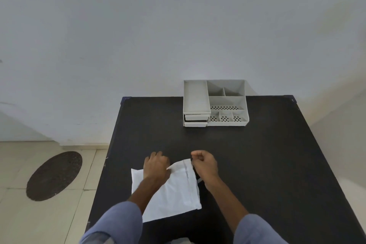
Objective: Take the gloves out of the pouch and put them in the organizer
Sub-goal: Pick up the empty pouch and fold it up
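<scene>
A white fabric pouch lies flat on the black table near its front edge. My left hand rests on the pouch's upper left part, fingers curled and pinching its top edge. My right hand is closed on the pouch's upper right corner and lifts it slightly. Something dark shows just past the pouch's right edge, under my right wrist. No gloves can be made out. The white plastic organizer, with several open compartments and small drawers on its left, stands at the table's far edge.
A pale wall rises right behind the table. To the left, a tiled floor holds a dark oval mat. Blue sleeves cover both forearms.
</scene>
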